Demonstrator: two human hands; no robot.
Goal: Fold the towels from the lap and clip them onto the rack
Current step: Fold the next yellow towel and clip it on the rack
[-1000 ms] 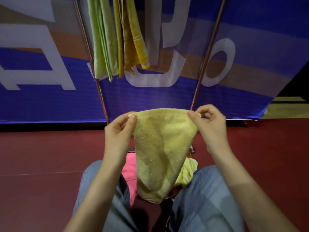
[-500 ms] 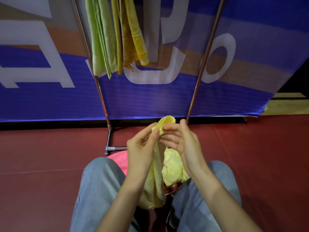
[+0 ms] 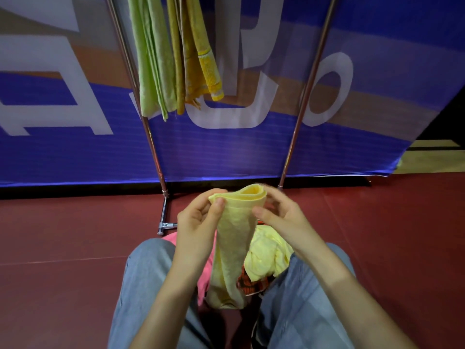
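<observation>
Left hand (image 3: 198,222) pinches the folded top of the pale yellow towel (image 3: 234,245), thumb on the near face. Towel hangs down from that pinch over the lap. Right hand (image 3: 281,217) touches the fold's far side, fingers loosely curled; firm hold, cannot tell. Below it, lap pile (image 3: 266,258). Above, rack (image 3: 153,144) with hung towels (image 3: 173,54).

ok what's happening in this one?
A seated person is folding a pale yellow towel over their lap. The left hand pinches its top edge; the right hand steadies the folded end, thumb on the cloth. More towels, pink and yellow, wait in the lap. Green and mustard towels already hang on the rack ahead.
</observation>
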